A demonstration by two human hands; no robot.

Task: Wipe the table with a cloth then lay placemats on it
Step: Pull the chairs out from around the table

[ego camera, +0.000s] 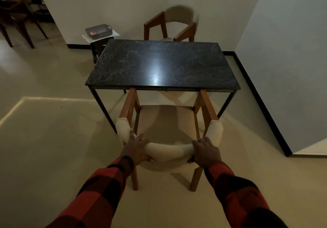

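A black stone-topped table [185, 64] on thin dark legs stands in front of me with nothing on its shiny top. A wooden chair [166, 121] with a padded cream backrest is tucked partly under its near edge. My left hand [138, 149] grips the backrest at its left curve, and my right hand [206, 150] grips it at the right. No cloth or placemats show on the table.
A second cream chair [177, 24] stands behind the table by the wall. A small side table holds a dark basket [98, 31] at the back left. More dark chairs [17, 24] stand far left. A white wall corner [283, 86] juts out on the right.
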